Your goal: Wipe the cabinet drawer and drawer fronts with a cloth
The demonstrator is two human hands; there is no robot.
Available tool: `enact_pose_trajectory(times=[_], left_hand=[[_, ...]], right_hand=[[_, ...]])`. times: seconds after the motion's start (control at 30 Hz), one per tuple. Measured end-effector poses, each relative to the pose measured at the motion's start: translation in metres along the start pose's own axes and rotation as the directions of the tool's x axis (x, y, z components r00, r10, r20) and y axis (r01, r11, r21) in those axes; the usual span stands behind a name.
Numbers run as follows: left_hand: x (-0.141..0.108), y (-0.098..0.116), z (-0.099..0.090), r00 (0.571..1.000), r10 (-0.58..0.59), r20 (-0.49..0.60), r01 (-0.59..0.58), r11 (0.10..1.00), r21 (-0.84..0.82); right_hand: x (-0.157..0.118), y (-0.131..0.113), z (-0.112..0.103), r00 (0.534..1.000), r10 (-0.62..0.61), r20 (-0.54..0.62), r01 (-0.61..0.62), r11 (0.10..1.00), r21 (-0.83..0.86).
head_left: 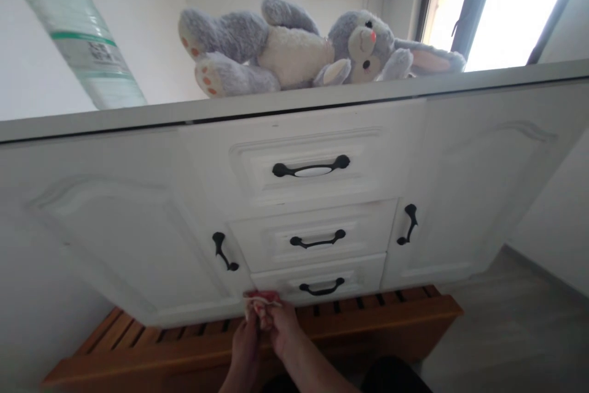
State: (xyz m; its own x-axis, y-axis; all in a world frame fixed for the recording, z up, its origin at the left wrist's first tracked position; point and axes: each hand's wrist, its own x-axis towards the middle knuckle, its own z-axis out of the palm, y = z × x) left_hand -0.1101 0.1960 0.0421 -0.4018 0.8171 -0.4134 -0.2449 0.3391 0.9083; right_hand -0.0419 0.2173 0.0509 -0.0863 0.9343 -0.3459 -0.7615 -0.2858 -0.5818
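Both my hands meet low in the middle of the view, in front of the bottom drawer (322,279) of a white cabinet (110,221). My left hand (245,344) and my right hand (281,331) together pinch a small red and white object (261,298); what it is I cannot tell. The object sits just left of the bottom drawer's black handle (321,288). All three drawers and both side doors are closed.
A grey and white plush rabbit (304,49) lies on the cabinet top. A large clear water bottle (76,28) stands at the top left. A slatted wooden platform (377,319) lies under the cabinet. Grey floor (506,331) spreads to the right; a window (515,7) is behind.
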Motion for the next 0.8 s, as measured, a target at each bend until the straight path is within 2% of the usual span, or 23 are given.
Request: enact_pose_trajectory(times=[0.07, 0.13, 0.2, 0.3, 0.4, 0.5, 0.57, 0.67, 0.73, 0.8], left_hand=[[-0.01, 0.023, -0.007, 0.997, 0.074, 0.023, -0.076, 0.993, 0.089], [-0.021, 0.037, -0.006, 0.98, 0.193, 0.046, -0.198, 0.971, 0.134], [-0.029, 0.04, 0.001, 0.964, 0.252, 0.086, -0.264, 0.951, 0.164], [-0.033, 0.028, 0.02, 0.951, 0.254, 0.177, -0.291, 0.927, 0.236], [-0.04, 0.013, 0.048, 0.947, 0.228, 0.228, -0.287, 0.918, 0.275], [-0.057, 0.004, 0.084, 0.939, 0.235, 0.252, -0.291, 0.932, 0.216], [-0.073, 0.0, 0.112, 0.914, 0.238, 0.328, -0.305, 0.937, 0.169], [-0.096, -0.008, 0.155, 0.864, 0.179, 0.471, -0.284, 0.945, 0.162], [-0.105, -0.016, 0.178, 0.843, 0.155, 0.516, -0.28, 0.944, 0.175], [-0.108, -0.026, 0.192, 0.838, 0.171, 0.519, -0.3, 0.938, 0.175]], right_hand=[[-0.016, -0.011, 0.016, 0.996, -0.068, 0.051, 0.067, 0.997, 0.036], [-0.034, -0.027, 0.022, 0.982, -0.173, 0.073, 0.166, 0.981, 0.098], [-0.044, -0.041, 0.017, 0.976, -0.21, 0.048, 0.201, 0.969, 0.144], [-0.044, -0.058, -0.003, 0.991, -0.132, -0.008, 0.131, 0.979, 0.155], [-0.037, -0.078, -0.024, 0.998, -0.058, -0.004, 0.058, 0.986, 0.155], [-0.041, -0.108, -0.048, 0.998, -0.064, -0.003, 0.063, 0.983, 0.175], [-0.049, -0.133, -0.07, 0.993, -0.117, -0.035, 0.121, 0.977, 0.176], [-0.062, -0.168, -0.107, 0.962, -0.24, -0.133, 0.256, 0.959, 0.121], [-0.069, -0.184, -0.126, 0.923, -0.322, -0.209, 0.336, 0.941, 0.033], [-0.072, -0.19, -0.137, 0.89, -0.384, -0.247, 0.378, 0.923, -0.076]])
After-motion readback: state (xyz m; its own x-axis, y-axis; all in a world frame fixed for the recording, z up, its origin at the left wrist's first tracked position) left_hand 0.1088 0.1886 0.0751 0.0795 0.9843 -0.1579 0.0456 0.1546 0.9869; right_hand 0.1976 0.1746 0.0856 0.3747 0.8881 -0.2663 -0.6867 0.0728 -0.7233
